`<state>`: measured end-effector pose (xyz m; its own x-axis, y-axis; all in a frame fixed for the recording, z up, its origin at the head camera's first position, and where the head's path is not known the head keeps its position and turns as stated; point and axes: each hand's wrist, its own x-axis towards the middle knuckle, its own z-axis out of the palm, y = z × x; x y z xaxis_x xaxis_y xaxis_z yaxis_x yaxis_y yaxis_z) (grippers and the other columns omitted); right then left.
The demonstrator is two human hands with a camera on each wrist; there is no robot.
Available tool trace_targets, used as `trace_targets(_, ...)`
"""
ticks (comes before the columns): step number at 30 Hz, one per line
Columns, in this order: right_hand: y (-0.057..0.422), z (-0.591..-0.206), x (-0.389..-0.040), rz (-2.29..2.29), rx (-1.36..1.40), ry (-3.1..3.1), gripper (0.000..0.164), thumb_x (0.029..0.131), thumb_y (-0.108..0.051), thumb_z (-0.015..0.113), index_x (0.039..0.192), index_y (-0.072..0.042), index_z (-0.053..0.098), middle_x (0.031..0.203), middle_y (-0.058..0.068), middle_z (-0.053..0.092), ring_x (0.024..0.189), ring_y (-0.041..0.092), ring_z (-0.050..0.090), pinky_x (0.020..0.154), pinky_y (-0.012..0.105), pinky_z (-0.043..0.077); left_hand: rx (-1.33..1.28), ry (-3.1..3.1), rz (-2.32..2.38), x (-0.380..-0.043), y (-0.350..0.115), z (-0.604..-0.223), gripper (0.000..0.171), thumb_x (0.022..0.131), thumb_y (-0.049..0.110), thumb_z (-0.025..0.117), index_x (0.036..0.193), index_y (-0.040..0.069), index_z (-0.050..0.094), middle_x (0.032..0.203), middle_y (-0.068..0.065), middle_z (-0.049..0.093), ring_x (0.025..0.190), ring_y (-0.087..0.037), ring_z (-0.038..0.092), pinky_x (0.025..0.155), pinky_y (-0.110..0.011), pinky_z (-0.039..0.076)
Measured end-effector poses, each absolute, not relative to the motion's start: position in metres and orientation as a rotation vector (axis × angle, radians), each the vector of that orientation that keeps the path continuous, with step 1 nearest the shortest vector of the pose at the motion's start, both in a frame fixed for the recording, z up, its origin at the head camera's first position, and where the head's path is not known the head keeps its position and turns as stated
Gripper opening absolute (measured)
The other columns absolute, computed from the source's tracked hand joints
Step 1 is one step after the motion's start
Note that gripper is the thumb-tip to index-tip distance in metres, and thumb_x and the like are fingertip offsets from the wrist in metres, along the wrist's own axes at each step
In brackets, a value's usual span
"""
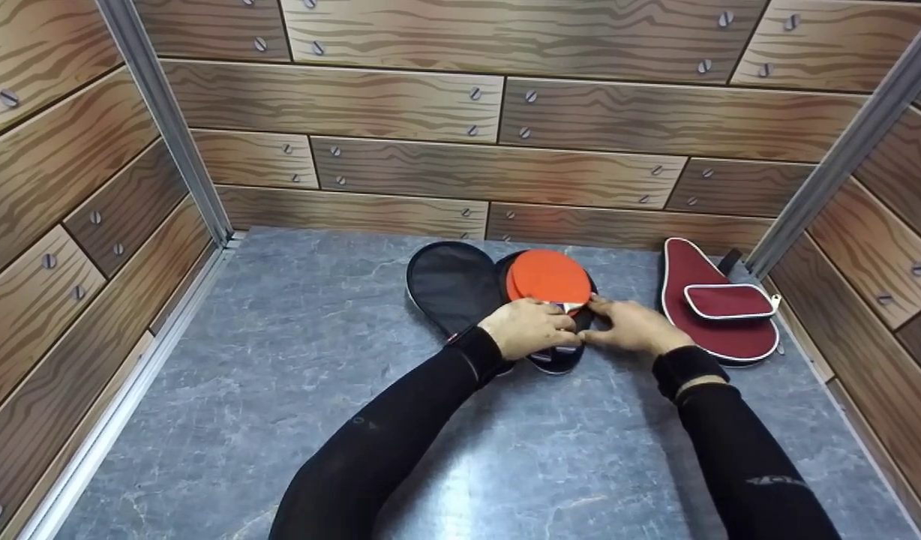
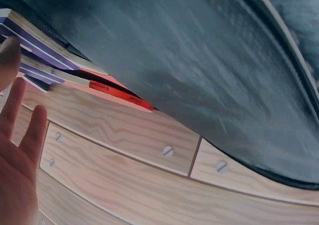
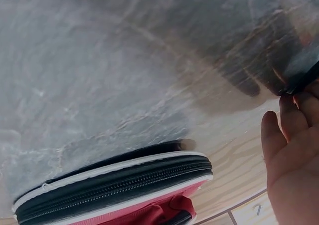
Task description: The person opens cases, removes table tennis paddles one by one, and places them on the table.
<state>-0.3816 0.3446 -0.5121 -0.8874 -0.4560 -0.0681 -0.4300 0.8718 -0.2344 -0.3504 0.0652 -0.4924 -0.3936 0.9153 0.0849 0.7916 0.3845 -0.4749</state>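
Two orange-faced table tennis paddles (image 1: 552, 276), stacked and slightly offset, sat in the right half of a black paddle case (image 1: 555, 364), its left half (image 1: 451, 289) lying open alongside! The left hand (image 1: 530, 328) was right over the handles (image 2: 45, 40), purple-striped in the left wrist view; whether its fingers gripped or merely lay there, I couldn't tell. Opposite, the right hand (image 1: 633, 326) had thumb and forefinger apart, fingertips at the case's right edge, and a pinch there couldn't be made out. This looked like the seating step, paddles being squared up inside. Next, it seemed, came a call for handles flat within the edge, then that open half folded across! Off right, a red paddle case (image 1: 723, 337) with a front pocket (image 1: 730, 301) lay on the grey tabletop (image 1: 318, 337).
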Motion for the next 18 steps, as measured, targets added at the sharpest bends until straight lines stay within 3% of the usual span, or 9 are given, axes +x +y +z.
trace_targets(5,0.3434,-0.5111,-0.3818,-0.327,-0.686,2.904,0.083,0.11,-0.051,0.077,0.168,0.005,0.058,0.173,0.031,0.059,0.156,0.06,0.061,0.129,0.074,0.052,-1.484,-2.341,0.566,-0.3511,0.0645,-0.4914,0.048,0.121,0.025,0.055,0.165,0.039,0.065,0.166,0.018,0.071,0.157,-0.009,0.066,0.127,-0.029,0.058)
trace_targets(12,0.3425,-0.511,-0.3812,-0.337,-0.669,2.904,0.084,0.11,-0.052,0.078,0.168,0.006,0.058,0.173,0.032,0.058,0.158,0.059,0.06,0.131,0.074,0.049,-1.467,-2.283,0.562,-0.3553,0.0631,-0.4942,0.038,0.12,0.029,0.055,0.155,0.037,0.068,0.156,0.016,0.076,0.148,-0.01,0.072,0.118,-0.03,0.063)
trace_targets(18,0.3424,-0.5112,-0.3799,-0.336,-0.672,2.914,0.085,0.11,-0.052,0.078,0.17,0.004,0.057,0.174,0.03,0.058,0.157,0.058,0.061,0.129,0.073,0.051,-1.451,-2.268,0.575,-0.3556,0.0617,-0.4958,0.034,0.119,0.033,0.054,0.148,0.036,0.071,0.155,0.016,0.075,0.147,-0.011,0.071,0.119,-0.029,0.063)
